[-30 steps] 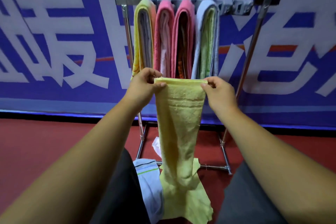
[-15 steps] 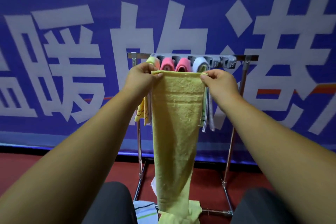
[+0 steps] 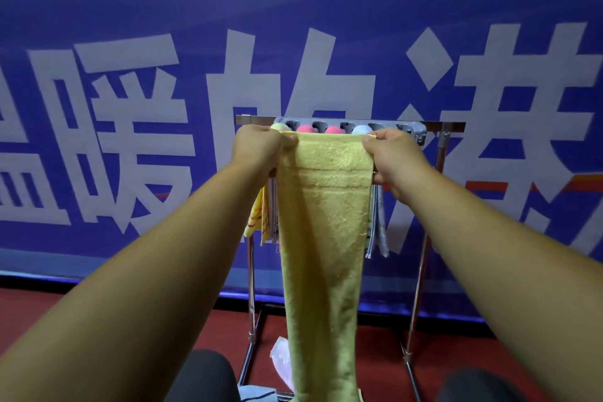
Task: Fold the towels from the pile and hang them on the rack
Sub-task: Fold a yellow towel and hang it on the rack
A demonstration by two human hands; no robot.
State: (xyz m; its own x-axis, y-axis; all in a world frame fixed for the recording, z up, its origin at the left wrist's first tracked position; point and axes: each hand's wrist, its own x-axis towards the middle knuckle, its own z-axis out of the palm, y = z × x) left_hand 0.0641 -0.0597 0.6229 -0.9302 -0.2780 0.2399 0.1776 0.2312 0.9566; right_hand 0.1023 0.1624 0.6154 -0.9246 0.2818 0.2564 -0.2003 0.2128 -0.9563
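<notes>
1. Floor, nearest the camera: one pale blue towel (image 3: 257, 394) lies between the person's knees. One white item (image 3: 281, 361) of unclear kind lies just beyond it. Whether more towels remain in the pile cannot be told.
2. Held item: one yellow towel (image 3: 323, 225), folded into a narrow strip, hangs with its long axis vertical. Its lower end runs out of view.
3. Grip: the left hand (image 3: 261, 148) pinches the top left corner and the right hand (image 3: 396, 158) pinches the top right corner. Both hands are level, and the top edge runs horizontally between them.
4. Rack (image 3: 452, 126): it stands directly beyond the hands, with its top bar parallel to the held edge.
5. Hung towels: four.
   - one yellow patterned towel (image 3: 257, 222)
   - one left pink towel (image 3: 305, 129)
   - one right pink towel (image 3: 333, 130)
   - one light blue towel (image 3: 360, 130)
6. Free notches lie right of the light blue towel, nearer the right hand. The next move therefore probably goes forward and rightward.
</notes>
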